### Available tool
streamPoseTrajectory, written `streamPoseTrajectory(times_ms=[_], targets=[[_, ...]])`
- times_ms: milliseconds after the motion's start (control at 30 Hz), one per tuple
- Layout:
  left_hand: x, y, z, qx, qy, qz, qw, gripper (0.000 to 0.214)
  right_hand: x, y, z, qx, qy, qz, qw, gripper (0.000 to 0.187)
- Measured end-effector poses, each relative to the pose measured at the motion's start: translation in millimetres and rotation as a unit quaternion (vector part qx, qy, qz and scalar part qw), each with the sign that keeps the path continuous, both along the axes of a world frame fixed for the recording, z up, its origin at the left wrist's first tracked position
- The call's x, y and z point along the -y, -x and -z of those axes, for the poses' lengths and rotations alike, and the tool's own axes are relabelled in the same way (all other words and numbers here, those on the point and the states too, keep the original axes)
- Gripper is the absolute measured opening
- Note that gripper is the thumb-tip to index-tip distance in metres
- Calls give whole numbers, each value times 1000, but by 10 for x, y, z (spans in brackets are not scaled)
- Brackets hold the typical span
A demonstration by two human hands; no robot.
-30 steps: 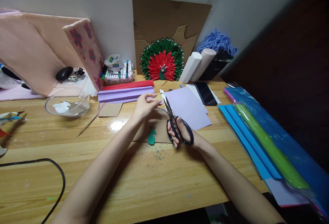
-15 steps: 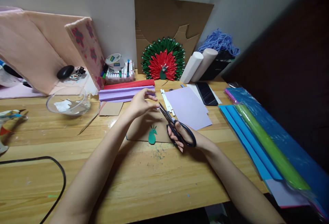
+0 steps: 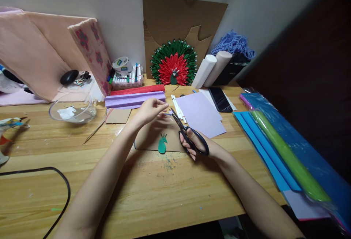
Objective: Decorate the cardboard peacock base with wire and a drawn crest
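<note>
My right hand (image 3: 196, 144) grips black-handled scissors (image 3: 189, 133), their blades pointing up and left toward my left hand. My left hand (image 3: 149, 110) pinches a small thin piece I cannot make out, held just left of the blade tips. Below both hands lies a brown cardboard piece (image 3: 153, 136) with a small green peacock cut-out (image 3: 162, 144) on it. A lilac sheet of paper (image 3: 200, 114) lies just right of the scissors.
Purple and red crepe folds (image 3: 134, 98), markers (image 3: 127, 76) and a red-green peacock fan (image 3: 174, 63) stand behind. A glass bowl (image 3: 72, 108) is at left, a black cable (image 3: 41, 180) at front left. A phone (image 3: 219, 100) and blue and green sheets (image 3: 279, 147) lie at right.
The scissors tilted from nearly upright to pointing left toward my left hand. My left hand shifted slightly back and its fingers stay pinched.
</note>
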State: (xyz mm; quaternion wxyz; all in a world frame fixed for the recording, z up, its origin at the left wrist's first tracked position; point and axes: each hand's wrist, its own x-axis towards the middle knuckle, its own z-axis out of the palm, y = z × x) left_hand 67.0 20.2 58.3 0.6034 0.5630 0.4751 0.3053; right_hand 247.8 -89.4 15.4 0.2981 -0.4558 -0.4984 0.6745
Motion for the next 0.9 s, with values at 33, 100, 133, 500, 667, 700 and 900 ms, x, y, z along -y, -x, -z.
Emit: streamPoseTrajectory(times_ms=[33,100,133,500,667,700,900], targets=[[0,3,5,-10,20,12,1000,24,-4,2,1,0,1,5,1000,63],[6,7,9,-16,57,51,997,33,-10,3,4,-1,4,8,1000,63],[12,9,8,-9,68,72,995,33,-12,2,6,-1,4,8,1000,63],[23,23,-63,-27,71,133,988,18,-18,34,-61,19,14,17,1000,65],[27,9,-71,-41,74,126,988,17,-23,58,-30,24,18,31,999,64],[28,8,-71,-42,75,126,988,16,-25,59,-22,26,18,33,999,63],[24,21,-65,-42,74,122,989,17,-23,82,1,37,17,47,998,59]])
